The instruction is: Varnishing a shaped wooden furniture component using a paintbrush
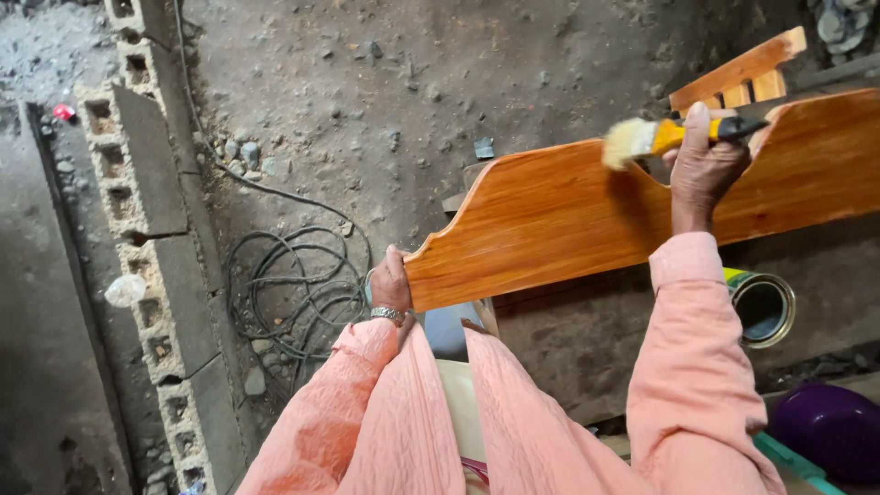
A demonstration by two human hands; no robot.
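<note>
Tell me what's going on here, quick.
A person in pink sleeves works on a glossy orange-brown wooden board with a curved edge. The left hand steadies the board's near end, while the right hand has its grip on a yellow-handled paintbrush, bristles at the board's upper edge. An open tin can sits below the board. A coiled cable and concrete blocks lie on the dirt ground.

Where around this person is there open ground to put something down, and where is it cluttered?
Bare dirt lies between the block row and the varnished board, above the coiled cable. The dark strip under the board, left of the open can, also looks free. It is crowded at the cable and by the purple bowl. Left hand grips the board's end; right hand holds the brush.
</note>
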